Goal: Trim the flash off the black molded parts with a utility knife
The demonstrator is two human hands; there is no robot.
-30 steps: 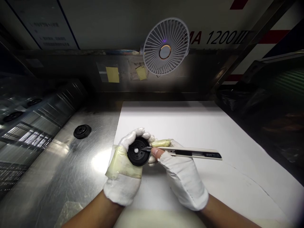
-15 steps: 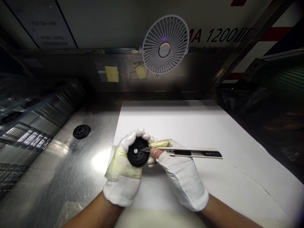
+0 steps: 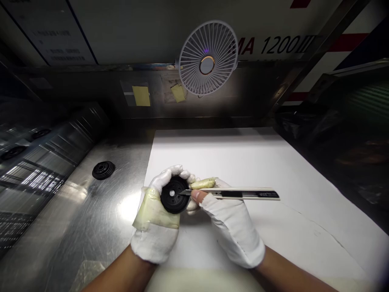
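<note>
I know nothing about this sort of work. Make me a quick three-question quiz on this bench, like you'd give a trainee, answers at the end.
1. Pick one. What does the right hand hold?
a) a paintbrush
b) a utility knife
c) a screwdriver

2. Fill the gap. The left hand holds a black disc and wears a ____ glove with a pale yellow wrapping.

3. True or false? Another black disc lies on the metal table, left of the white sheet.

Key: 1. b; 2. white; 3. true.
</note>
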